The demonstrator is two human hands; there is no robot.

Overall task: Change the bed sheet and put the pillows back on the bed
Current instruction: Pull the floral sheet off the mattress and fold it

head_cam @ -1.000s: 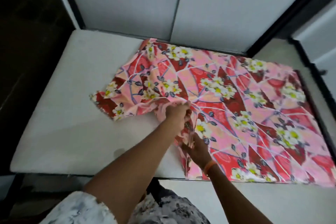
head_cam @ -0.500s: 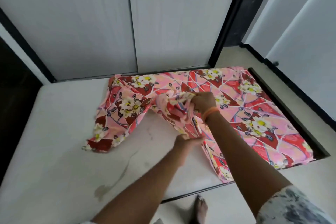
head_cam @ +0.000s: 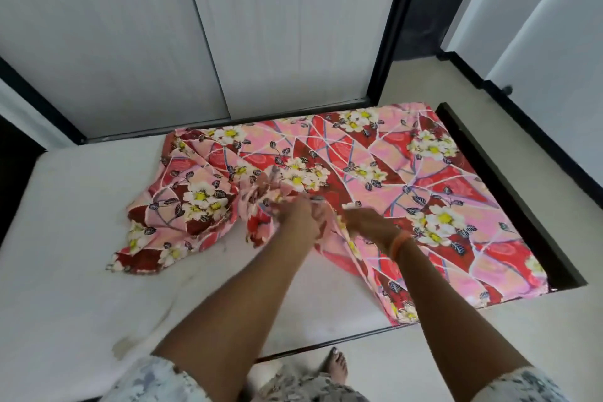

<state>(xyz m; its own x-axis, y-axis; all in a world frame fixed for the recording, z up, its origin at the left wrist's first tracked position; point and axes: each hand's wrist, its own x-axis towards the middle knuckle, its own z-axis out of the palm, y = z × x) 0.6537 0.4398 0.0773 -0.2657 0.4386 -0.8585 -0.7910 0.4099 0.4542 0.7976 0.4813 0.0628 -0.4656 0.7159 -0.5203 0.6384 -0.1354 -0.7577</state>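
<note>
Both hands have come together at the middle of the bed. The left hand [head_cam: 301, 217] has a closed grip on bunched floral sheet [head_cam: 375, 179]; the right hand [head_cam: 368, 222], which reached farther a moment ago, now pinches its edge alongside. The sheet covers the mattress [head_cam: 65, 238] from center to 3 o'clock; the 9 o'clock half is bare. Spreading leftward likely comes next. No pillows are visible.
</note>
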